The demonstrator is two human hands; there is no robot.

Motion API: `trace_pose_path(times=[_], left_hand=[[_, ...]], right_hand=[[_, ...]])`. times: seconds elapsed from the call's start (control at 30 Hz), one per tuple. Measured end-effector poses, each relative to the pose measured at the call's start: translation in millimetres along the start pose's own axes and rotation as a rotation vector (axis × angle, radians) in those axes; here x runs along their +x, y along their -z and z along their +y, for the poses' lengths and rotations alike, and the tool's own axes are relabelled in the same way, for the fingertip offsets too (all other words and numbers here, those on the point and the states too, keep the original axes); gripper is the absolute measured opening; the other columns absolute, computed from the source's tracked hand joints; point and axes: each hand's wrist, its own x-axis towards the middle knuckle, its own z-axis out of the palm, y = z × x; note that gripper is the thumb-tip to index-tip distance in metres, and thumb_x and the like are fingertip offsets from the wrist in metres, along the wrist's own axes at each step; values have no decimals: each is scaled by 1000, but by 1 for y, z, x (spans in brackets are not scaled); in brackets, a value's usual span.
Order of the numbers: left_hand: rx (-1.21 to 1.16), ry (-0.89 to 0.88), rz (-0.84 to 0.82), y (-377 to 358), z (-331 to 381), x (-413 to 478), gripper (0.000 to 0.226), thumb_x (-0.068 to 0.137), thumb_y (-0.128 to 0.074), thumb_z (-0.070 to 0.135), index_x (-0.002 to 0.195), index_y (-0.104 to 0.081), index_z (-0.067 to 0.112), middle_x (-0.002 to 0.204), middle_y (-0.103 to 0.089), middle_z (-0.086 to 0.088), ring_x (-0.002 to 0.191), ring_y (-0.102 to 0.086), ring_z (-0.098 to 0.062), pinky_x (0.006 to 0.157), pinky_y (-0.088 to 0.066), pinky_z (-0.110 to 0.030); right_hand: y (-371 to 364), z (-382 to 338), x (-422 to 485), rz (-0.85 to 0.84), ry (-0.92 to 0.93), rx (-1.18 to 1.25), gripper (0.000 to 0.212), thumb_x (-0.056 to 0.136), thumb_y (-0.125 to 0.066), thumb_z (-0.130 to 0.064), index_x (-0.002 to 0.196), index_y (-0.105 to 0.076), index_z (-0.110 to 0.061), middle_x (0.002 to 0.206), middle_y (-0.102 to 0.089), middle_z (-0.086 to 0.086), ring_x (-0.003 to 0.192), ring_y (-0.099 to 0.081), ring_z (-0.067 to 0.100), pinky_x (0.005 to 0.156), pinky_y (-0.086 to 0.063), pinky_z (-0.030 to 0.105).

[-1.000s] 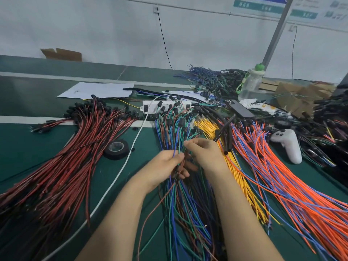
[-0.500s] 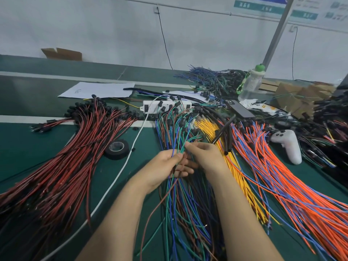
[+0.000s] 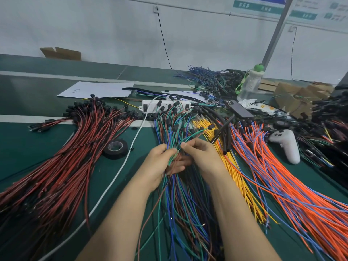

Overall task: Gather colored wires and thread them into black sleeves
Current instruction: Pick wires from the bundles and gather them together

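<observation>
Right hand (image 3: 202,157): thumb and forefinger pinch one green wire (image 3: 195,133).
Left hand (image 3: 160,164): fingers curl round a clutch drawn from the mixed wires (image 3: 180,194) on the counter (image 3: 22,140).
Green wire: runs from the pinch toward 1 o'clock.
Black sleeves (image 3: 227,136): near, at 2 o'clock from the right hand, long axis roughly 12-to-6; the right hand is nearer and likely the one to reach.

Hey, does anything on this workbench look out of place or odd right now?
Yes: a white game controller lies at the right, beside the orange wires, and it is no wiring tool. A water bottle stands behind it among the wire piles. Nothing looks spilled or damaged.
</observation>
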Motion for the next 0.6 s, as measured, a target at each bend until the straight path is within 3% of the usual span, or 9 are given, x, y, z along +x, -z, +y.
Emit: trace_pose_path(times=[0.07,0.17,0.27,0.33,0.4,0.47,0.6], left_hand=[[14,-7,6,1,-1,0,13,98,-46,10,87,-51,7,89,-66,-18,65,-69,-19,49,-52,-21],[80,-48,4,0,-3,-2,18,98,-46,10,81,-49,7,72,-60,-8,52,-65,-10,49,-53,-20],[152,-78,-59,0,-2,-4,14,99,-44,12,87,-48,6,78,-63,-9,56,-67,-14,51,-53,-22],[172,-79,-113,-1,-1,-7,10,100,-42,12,95,-47,6,82,-65,-11,59,-69,-15,50,-53,-23],[211,-71,-137,-1,0,-9,8,100,-41,12,98,-45,6,78,-65,-11,55,-67,-13,47,-51,-22],[290,-76,-140,-2,1,-11,9,100,-41,13,96,-46,7,74,-65,-10,50,-62,-8,45,-49,-20],[254,-39,-159,-3,4,-13,10,100,-41,13,93,-46,8,76,-65,-11,53,-64,-8,48,-51,-20]], right_hand=[[1,0,0,14,10,-47,26,90,-62,-4,66,-54,-9,68,-54,10,68,-54,25,66,-46,35],[0,2,-1,57,-12,-97,20,89,-63,-4,72,-53,-9,73,-54,14,64,-57,26,62,-52,35],[-2,1,-1,107,-9,-114,15,87,-64,-3,84,-51,-11,75,-50,10,64,-55,24,62,-53,40],[-1,0,0,124,9,-174,11,89,-63,-11,80,-59,-14,68,-52,2,58,-51,16,59,-48,30],[2,-1,0,129,3,-217,21,90,-63,-24,70,-64,-19,54,-51,-7,49,-46,5,47,-40,17],[4,-1,-1,135,6,-197,25,90,-64,-26,66,-65,-19,48,-45,-8,42,-41,4,40,-34,13],[1,0,1,197,100,-280,26,89,-64,-22,64,-60,-19,56,-49,-5,58,-46,12,57,-42,25]])
